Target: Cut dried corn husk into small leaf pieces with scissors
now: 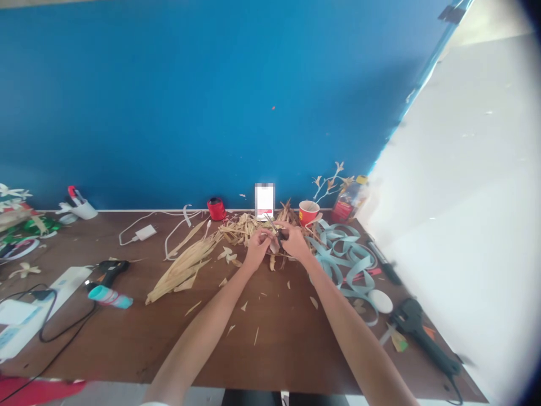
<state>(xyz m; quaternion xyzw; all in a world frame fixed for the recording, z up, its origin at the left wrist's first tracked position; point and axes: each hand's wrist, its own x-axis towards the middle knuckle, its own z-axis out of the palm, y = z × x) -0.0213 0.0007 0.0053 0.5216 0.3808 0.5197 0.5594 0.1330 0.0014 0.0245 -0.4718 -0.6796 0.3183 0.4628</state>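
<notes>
Hands meet at scissors pointing diagonally forward-left.

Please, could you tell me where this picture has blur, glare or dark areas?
Head view throughout: fine detail is soft, the scissors included; the screen is washed-out white with blocky edges; the blue wall shows a soft shadow toward its right; the picture's right-hand corners fall dark.

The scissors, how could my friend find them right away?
Find the big blue wall, then the brown table in front of it. Mid-table, near the bright white screen, the right hand holds the scissors. Their dark handles stand out from the pale dried husks nearby.
</notes>
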